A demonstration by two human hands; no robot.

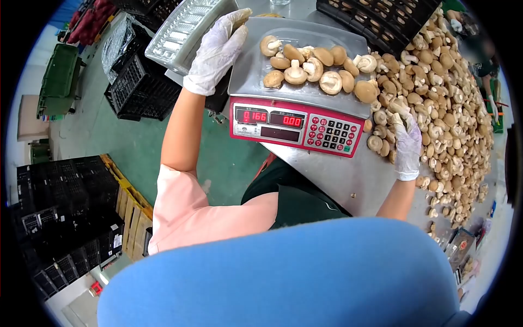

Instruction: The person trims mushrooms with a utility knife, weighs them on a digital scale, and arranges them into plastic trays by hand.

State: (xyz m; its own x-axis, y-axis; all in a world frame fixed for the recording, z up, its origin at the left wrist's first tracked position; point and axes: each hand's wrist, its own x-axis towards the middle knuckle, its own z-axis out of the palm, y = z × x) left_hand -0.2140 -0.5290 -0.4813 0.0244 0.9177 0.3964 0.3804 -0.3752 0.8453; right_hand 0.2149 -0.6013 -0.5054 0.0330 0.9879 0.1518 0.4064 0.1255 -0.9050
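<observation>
My left hand (218,52), in a thin whitish glove, is at the left edge of the scale's platform (245,82). Its thumb and fingers are apart and hold nothing. On the platform, a clear plastic tray (294,39) bears several brown-capped mushrooms (296,73), some with stems up. The red-framed scale (305,144) reads 0.166 and 0.00. My right hand (407,144), gloved too, reaches into the near-left edge of the mushroom pile (441,109). Its fingertips blend with the mushrooms there, so I cannot make out whether one is held.
Stacked clear trays (182,35) stand beyond my left hand. A black crate (381,22) sits behind the scale on the metal table (327,171). More black crates (68,191) and a green bin (59,76) are on the left. Another person (479,49) is at the far right.
</observation>
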